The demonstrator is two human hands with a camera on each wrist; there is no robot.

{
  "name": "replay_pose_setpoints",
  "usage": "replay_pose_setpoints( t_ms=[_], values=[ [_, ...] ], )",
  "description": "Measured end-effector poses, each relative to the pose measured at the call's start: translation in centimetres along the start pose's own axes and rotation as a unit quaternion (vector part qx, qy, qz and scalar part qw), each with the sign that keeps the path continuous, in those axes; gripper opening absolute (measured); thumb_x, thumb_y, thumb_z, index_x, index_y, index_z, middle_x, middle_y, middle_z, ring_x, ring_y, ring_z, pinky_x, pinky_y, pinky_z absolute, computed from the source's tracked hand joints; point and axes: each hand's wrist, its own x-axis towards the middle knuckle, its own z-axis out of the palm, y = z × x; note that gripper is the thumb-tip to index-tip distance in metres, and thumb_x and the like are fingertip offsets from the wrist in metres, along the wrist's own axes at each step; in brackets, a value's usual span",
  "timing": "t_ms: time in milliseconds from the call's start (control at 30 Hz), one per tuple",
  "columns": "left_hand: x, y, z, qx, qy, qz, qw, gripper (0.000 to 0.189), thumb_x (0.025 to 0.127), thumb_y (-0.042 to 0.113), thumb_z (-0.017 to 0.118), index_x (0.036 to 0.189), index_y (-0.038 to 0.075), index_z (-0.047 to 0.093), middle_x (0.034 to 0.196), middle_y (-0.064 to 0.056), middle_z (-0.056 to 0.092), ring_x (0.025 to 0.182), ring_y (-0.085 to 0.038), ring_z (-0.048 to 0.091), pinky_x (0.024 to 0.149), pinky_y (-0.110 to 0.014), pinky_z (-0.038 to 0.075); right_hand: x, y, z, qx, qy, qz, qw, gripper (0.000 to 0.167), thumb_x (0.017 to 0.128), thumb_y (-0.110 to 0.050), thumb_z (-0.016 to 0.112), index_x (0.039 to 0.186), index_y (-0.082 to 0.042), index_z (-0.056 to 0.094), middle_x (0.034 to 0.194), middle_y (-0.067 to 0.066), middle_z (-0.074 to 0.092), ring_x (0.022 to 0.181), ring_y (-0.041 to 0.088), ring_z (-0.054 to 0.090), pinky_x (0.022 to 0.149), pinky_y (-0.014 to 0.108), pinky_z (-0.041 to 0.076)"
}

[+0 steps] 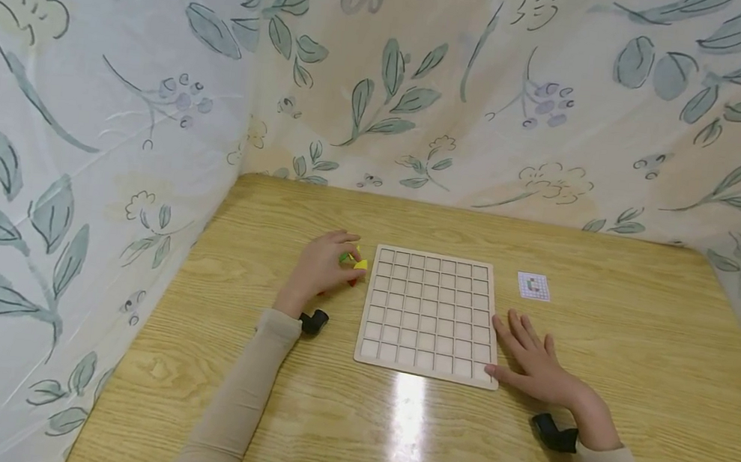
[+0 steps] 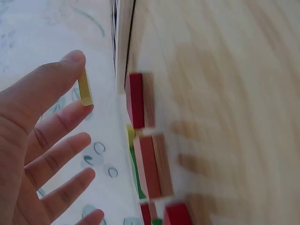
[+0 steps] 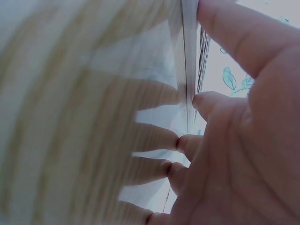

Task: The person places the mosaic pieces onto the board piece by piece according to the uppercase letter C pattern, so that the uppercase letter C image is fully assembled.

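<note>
In the head view my left hand point(image 1: 322, 265) is just left of a pale wooden grid board point(image 1: 429, 314). Thumb and index finger pinch a small yellow tile point(image 2: 85, 89), held above several coloured blocks. Among those on the table are a red block point(image 2: 135, 100), an orange-brown block point(image 2: 148, 167) and a green block point(image 2: 138, 174) partly behind it; from above, the hand hides most of them. My right hand point(image 1: 535, 369) lies with fingers spread at the board's lower right edge, its thumb on the rim.
A small card point(image 1: 533, 286) with a coloured grid pattern lies right of the board. Black wrist cameras sit at the left wrist point(image 1: 314, 322) and right wrist point(image 1: 554, 433). Leaf-patterned cloth point(image 1: 384, 97) borders the wooden table point(image 1: 296, 419) at the back and left.
</note>
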Motion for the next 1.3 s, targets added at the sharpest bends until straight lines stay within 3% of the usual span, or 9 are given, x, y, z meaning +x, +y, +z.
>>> replay_pose_setpoints(
  t_ms=[333, 700, 1300],
  values=[
    [1.3, 2.0, 0.9, -0.026, -0.014, -0.007, 0.9995, 0.029, 0.076, 0.048, 0.071, 0.085, 0.021, 0.071, 0.133, -0.001, 0.054, 0.132, -0.023, 0.039, 0.108, -0.045, 0.031, -0.1, -0.1, 0.2, 0.001, 0.002, -0.002, 1.0000, 0.080, 0.090, -0.035, 0.059, 0.150, -0.011, 0.011, 0.152, 0.027, -0.004, 0.138, 0.046, -0.010, 0.099, 0.070, -0.014],
    [2.9, 4.3, 1.7, 0.002, -0.035, 0.018, 0.9992, 0.030, 0.076, 0.051, 0.069, 0.086, 0.022, 0.071, 0.133, 0.001, 0.054, 0.129, -0.020, 0.042, 0.108, -0.037, 0.033, -0.2, 0.0, 0.4, -0.005, 0.005, 0.000, 1.0000, 0.080, 0.090, -0.037, 0.058, 0.150, -0.011, 0.012, 0.152, 0.026, -0.003, 0.138, 0.046, -0.009, 0.099, 0.070, -0.013],
    [5.1, 6.2, 2.8, 0.005, -0.086, 0.027, 0.9959, 0.029, 0.077, 0.052, 0.068, 0.087, 0.025, 0.071, 0.134, 0.002, 0.053, 0.127, -0.017, 0.044, 0.106, -0.037, 0.035, 0.0, 0.0, 0.0, -0.003, -0.001, 0.002, 1.0000, 0.080, 0.090, -0.038, 0.057, 0.150, -0.012, 0.011, 0.152, 0.026, -0.004, 0.138, 0.045, -0.010, 0.099, 0.070, -0.013]
  ],
)
